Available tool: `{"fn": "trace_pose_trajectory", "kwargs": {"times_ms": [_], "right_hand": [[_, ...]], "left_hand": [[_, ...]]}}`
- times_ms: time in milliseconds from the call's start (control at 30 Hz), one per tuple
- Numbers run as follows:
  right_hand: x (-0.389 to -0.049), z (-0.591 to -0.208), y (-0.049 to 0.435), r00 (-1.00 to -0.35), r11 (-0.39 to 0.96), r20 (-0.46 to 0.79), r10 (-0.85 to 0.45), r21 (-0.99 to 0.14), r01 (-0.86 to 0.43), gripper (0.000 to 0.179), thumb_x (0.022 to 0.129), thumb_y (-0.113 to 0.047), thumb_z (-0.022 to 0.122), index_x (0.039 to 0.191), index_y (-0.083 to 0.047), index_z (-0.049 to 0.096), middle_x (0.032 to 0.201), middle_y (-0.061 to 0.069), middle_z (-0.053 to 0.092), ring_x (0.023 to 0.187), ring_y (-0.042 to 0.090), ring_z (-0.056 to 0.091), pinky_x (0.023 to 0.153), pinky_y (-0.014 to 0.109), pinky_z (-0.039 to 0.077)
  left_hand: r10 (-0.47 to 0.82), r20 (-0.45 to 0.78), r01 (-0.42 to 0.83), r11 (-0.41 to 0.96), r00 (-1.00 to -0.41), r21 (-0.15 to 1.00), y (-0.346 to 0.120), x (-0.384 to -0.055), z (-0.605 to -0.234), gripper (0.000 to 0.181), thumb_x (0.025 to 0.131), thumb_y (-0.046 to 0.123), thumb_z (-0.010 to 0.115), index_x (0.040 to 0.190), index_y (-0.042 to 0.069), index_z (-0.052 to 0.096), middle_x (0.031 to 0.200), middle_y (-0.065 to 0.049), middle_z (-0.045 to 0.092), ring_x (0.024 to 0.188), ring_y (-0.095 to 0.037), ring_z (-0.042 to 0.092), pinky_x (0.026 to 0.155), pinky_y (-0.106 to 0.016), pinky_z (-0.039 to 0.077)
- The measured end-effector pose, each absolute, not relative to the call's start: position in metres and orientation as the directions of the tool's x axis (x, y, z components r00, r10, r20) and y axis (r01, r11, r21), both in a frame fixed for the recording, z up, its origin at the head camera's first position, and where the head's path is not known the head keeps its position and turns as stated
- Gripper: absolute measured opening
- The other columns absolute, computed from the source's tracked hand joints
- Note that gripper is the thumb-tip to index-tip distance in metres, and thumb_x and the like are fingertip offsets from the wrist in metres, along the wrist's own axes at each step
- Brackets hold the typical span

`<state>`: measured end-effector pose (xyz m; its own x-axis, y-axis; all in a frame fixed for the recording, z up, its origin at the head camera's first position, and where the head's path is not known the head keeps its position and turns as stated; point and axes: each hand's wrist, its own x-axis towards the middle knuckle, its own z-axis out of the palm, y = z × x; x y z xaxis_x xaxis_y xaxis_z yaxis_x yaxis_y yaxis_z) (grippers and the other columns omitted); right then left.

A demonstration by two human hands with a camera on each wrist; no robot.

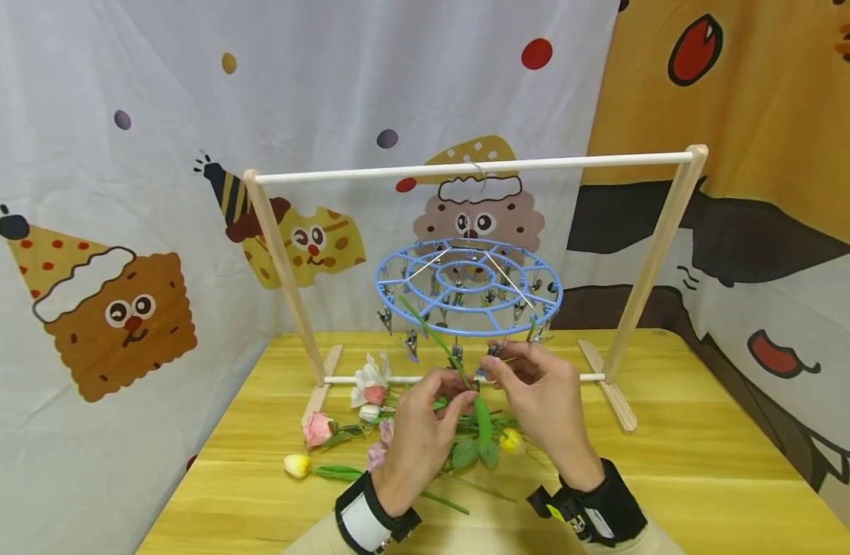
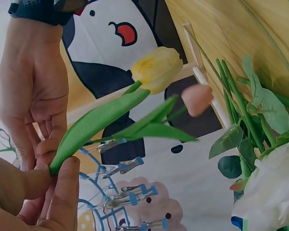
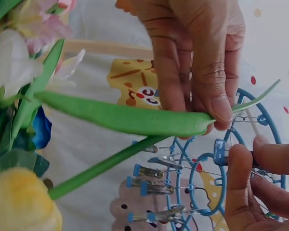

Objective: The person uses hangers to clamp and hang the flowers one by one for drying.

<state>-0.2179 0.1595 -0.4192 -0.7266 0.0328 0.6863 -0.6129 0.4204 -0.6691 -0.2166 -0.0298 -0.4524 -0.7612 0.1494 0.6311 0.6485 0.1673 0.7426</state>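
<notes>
My left hand [image 1: 421,424] pinches a yellow tulip [image 2: 159,70] by its stem and the base of its long green leaf [image 3: 125,115]. The bloom points down and the bare stem end slants up toward the round blue hanger [image 1: 494,311]. Close beside it, my right hand [image 1: 545,397] pinches a small blue-tipped clip [image 3: 221,151] at the hanger's near rim. A pink tulip [image 2: 197,100] with green leaves hangs upside down behind the yellow one. Several other metal clips [image 2: 127,166] dangle around the hanger's rings.
A white crossbar [image 1: 369,171] on wooden legs carries the hanger by its hook. On the wooden table [image 1: 237,478] lie a pink rose [image 1: 318,429], a yellow tulip [image 1: 297,465], a white flower [image 1: 371,383] and several leafy stems. A printed cloth [image 1: 154,193] hangs behind.
</notes>
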Motion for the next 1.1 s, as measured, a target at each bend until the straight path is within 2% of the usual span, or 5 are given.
{"fn": "trace_pose_trajectory", "kwargs": {"times_ms": [167, 400, 633, 900, 1100], "right_hand": [[-0.217, -0.422, 0.162, -0.779, 0.295, 0.624, 0.061, -0.757, -0.584, 0.013, 0.108, -0.012, 0.086, 0.121, -0.009, 0.085, 0.102, 0.011, 0.087, 0.083, 0.013, 0.082, 0.079, 0.03, 0.071], [-0.216, -0.425, 0.163, -0.794, 0.247, 0.6, 0.102, -0.788, -0.564, 0.011, 0.106, -0.006, 0.086, 0.117, -0.004, 0.086, 0.094, 0.014, 0.085, 0.076, 0.009, 0.078, 0.07, 0.025, 0.066], [-0.214, -0.424, 0.158, -0.826, 0.173, 0.551, 0.119, -0.831, -0.529, 0.008, 0.107, -0.009, 0.086, 0.115, -0.007, 0.088, 0.09, 0.013, 0.084, 0.074, 0.014, 0.08, 0.073, 0.029, 0.069], [-0.216, -0.421, 0.156, -0.857, 0.122, 0.499, 0.127, -0.866, -0.486, 0.008, 0.108, -0.007, 0.084, 0.114, -0.002, 0.086, 0.086, 0.003, 0.085, 0.075, 0.022, 0.081, 0.072, 0.028, 0.066], [-0.218, -0.418, 0.155, -0.887, 0.071, 0.445, 0.124, -0.896, -0.439, 0.014, 0.11, -0.008, 0.082, 0.117, 0.004, 0.083, 0.093, -0.005, 0.087, 0.075, 0.014, 0.08, 0.073, 0.027, 0.067]], "left_hand": [[0.138, 0.615, 0.631, 0.154, -0.776, 0.761, -0.027, -0.215, -0.456, 0.017, 0.106, 0.004, 0.084, 0.121, 0.004, 0.075, 0.111, -0.014, 0.085, 0.095, -0.029, 0.088, 0.081, -0.037, 0.076], [0.128, 0.65, 0.662, 0.174, -0.749, 0.729, -0.023, -0.215, -0.46, 0.025, 0.106, 0.004, 0.085, 0.126, 0.002, 0.071, 0.109, -0.017, 0.083, 0.09, -0.032, 0.087, 0.079, -0.03, 0.075], [0.128, 0.67, 0.682, 0.163, -0.731, 0.713, -0.022, -0.214, -0.46, 0.033, 0.106, 0.005, 0.085, 0.135, 0.005, 0.068, 0.11, -0.016, 0.084, 0.091, -0.029, 0.088, 0.078, -0.033, 0.075], [0.145, 0.7, 0.715, 0.132, -0.699, 0.687, -0.017, -0.22, -0.454, 0.034, 0.107, 0.005, 0.083, 0.136, 0.005, 0.065, 0.111, -0.017, 0.083, 0.092, -0.029, 0.088, 0.079, -0.035, 0.076], [0.126, 0.674, 0.685, 0.102, -0.728, 0.721, -0.015, -0.22, -0.453, 0.037, 0.107, 0.004, 0.083, 0.139, 0.004, 0.065, 0.11, -0.019, 0.083, 0.094, -0.032, 0.088, 0.079, -0.036, 0.076]]}}
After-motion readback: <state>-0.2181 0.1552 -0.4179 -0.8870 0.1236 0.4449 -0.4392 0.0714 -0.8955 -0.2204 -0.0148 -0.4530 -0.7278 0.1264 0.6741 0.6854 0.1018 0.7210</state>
